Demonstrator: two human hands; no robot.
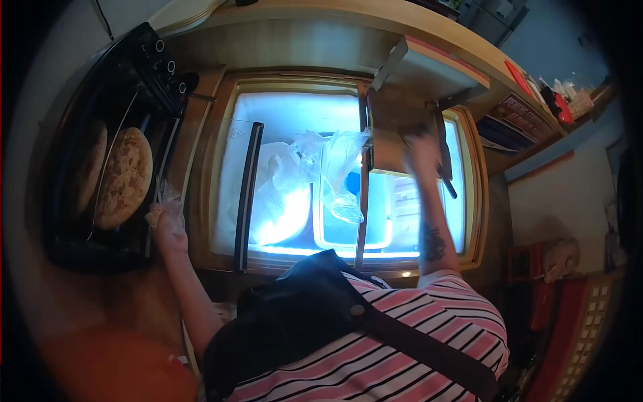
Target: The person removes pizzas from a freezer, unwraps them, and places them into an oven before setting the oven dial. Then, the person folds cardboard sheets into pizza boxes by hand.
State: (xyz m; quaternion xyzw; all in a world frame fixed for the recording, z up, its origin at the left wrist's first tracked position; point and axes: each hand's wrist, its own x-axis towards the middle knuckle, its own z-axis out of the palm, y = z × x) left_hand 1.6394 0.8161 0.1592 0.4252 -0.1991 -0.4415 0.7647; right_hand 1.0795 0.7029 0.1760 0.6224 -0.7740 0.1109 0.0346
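My left hand (167, 224) is beside the open front of the black toaster oven (157, 100), its fingers curled. Crumpled clear plastic (171, 197) lies over and around it; whether this is a glove or a bag is unclear. On the oven rack rests a pizza (126, 177) with small toppings. Blurred by motion, my right hand (423, 151) is over an open cardboard box (388, 144), closed around a dark object (416, 131) too smeared to name. The raised box lid (429, 72) leans at the back.
Below the box is a lit chest freezer with a wooden frame (482, 201) and sliding glass. Inside are clear plastic bags (345, 157) and a white-rimmed bin (321, 231). A black stick-like handle (449, 186) lies by the box. A wooden counter (375, 13) runs behind.
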